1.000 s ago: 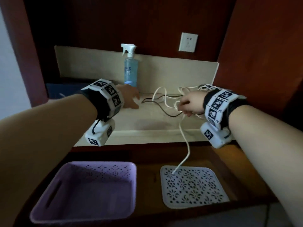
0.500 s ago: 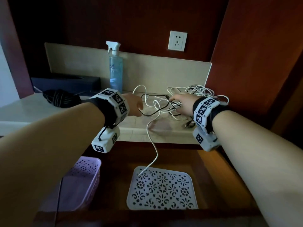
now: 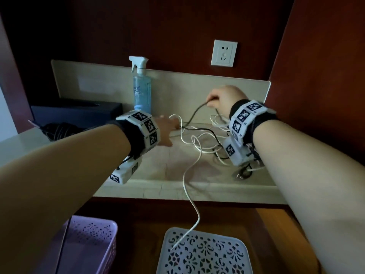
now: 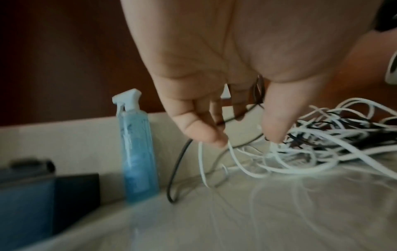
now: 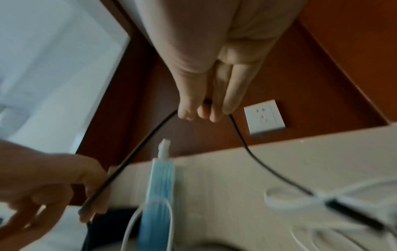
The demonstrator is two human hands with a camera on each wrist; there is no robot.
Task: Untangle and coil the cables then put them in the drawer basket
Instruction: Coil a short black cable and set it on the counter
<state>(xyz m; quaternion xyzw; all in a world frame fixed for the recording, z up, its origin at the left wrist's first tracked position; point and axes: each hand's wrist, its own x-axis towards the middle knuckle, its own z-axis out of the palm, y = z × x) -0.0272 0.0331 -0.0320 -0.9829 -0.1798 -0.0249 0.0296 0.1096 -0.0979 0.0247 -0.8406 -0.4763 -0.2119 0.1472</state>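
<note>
While both arms reach out over the counter, the scene reads as follows.

Right hand (image 3: 225, 99): raised above the tangle, knuckles up, thumb and fingertips (image 5: 229, 103) pinched on a thin black cable (image 3: 194, 114); the cable bends over the pinch and falls away on both sides.
Black cable: smooth, round, matte; from the right hand one run slopes down to the left hand, the other drops into the heap under the right wrist.
Left hand (image 3: 166, 131): low, palm down, just above the counter, fingers (image 4: 201, 130) loosely extended and slightly spread; the black cable passes across its fingers and a white loop lies at the fingertips. Whether it grips either one I cannot tell.
White cables (image 3: 199, 143): thin, glossy, looped and knotted with black strands in a loose heap between the two hands and under the right wrist; one strand trails off the counter edge, below the hands, its end resting on the white lid.
Counter (image 3: 158, 175): pale stone, faintly veined, smooth, with a rounded front lip.
White lid (image 3: 203, 254): flat plastic, rounded corners, pierced floral pattern, below the right forearm.
Purple basket (image 3: 88, 240): perforated plastic, below the left forearm, no cable inside that shows.
Spray bottle (image 3: 141, 89): clear, blue liquid, white trigger, upright beyond the left hand.
Wall socket (image 3: 224, 53): white square plate above the right hand.
</note>
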